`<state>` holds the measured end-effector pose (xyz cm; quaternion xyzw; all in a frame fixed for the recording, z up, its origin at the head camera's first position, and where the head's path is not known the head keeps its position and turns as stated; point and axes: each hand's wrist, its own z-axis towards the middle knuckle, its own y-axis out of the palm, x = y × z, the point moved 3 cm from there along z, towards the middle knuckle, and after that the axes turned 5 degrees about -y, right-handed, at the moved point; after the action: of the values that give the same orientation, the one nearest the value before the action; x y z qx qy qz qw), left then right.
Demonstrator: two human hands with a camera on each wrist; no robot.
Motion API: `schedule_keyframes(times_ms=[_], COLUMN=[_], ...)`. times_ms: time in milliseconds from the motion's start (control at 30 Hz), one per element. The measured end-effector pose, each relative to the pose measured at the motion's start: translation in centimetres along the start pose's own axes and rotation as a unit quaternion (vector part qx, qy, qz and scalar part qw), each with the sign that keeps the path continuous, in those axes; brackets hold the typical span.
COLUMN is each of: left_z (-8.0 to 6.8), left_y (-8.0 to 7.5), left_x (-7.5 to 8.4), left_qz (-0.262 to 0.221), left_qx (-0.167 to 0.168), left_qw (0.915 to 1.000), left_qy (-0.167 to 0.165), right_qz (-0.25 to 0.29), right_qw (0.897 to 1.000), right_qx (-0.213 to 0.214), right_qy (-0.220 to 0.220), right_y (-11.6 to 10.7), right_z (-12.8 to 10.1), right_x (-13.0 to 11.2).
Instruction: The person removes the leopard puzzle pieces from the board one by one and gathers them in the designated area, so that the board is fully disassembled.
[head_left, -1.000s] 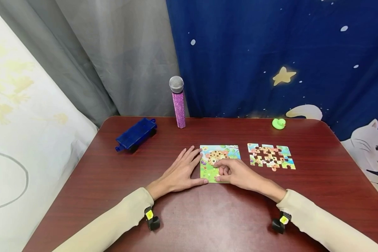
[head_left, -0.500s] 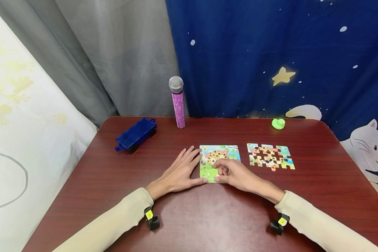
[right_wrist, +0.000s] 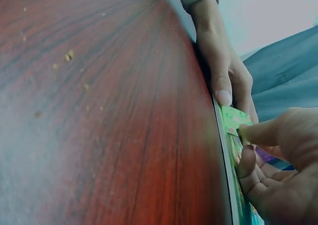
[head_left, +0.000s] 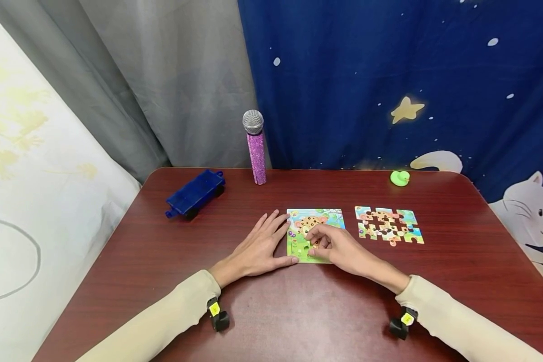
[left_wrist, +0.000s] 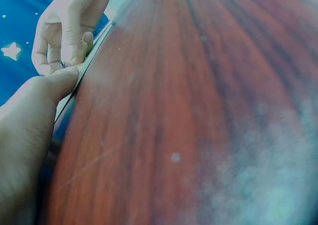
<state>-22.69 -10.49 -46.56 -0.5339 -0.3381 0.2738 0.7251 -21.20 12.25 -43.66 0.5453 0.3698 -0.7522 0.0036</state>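
Note:
A colourful puzzle board (head_left: 326, 219) with a spotted animal lies at the middle of the dark red table (head_left: 298, 311). My left hand (head_left: 262, 245) lies flat beside it, fingers straight, thumb tip against the board's near left corner (right_wrist: 232, 119). My right hand (head_left: 337, 247) hovers over the board's lower middle with fingers curled, its fingertips (head_left: 314, 237) pinching a small puzzle piece there. In the right wrist view the right hand (right_wrist: 278, 170) curls over the board's edge next to the left hand (right_wrist: 223, 71). The left wrist view shows the right hand (left_wrist: 69, 31) curled beyond the left thumb (left_wrist: 35, 111).
A set of loosely spread puzzle pieces (head_left: 389, 225) lies right of the board. A purple glitter microphone (head_left: 256, 147) stands at the back edge, a blue toy wagon (head_left: 194, 193) at the back left, a green duck (head_left: 400, 177) at the back right. Curtains hang behind.
The right hand's fingers have lifted slightly off the board and now pinch at a piece. The left hand has stayed flat in place.

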Motion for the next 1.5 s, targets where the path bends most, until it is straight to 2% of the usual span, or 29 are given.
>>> schedule_keyframes(times_ms=[167,433,1133,1500], left_z=[-0.05,0.01,0.09,0.09], left_y=[-0.01,0.03,-0.07,-0.20], left_x=[0.02,-0.06,-0.17,-0.27], left_qz=[0.001,0.004,0.000,-0.023], left_qx=[0.001,0.001,-0.001,-0.018], left_qw=[1.0000,1.0000,1.0000,0.9996], left_qy=[-0.001,0.001,0.006,0.006], right_qz=[0.041,0.065,0.069,0.073], right_qw=[0.998,0.997,0.995,0.995], right_qx=[0.024,0.030,0.045,0.051], right_qy=[0.031,0.039,0.050,0.054], right_y=[0.27,0.37,0.28,0.16], right_z=[0.02,0.08,0.15,-0.03], right_x=[0.23,0.26,0.46,0.34])
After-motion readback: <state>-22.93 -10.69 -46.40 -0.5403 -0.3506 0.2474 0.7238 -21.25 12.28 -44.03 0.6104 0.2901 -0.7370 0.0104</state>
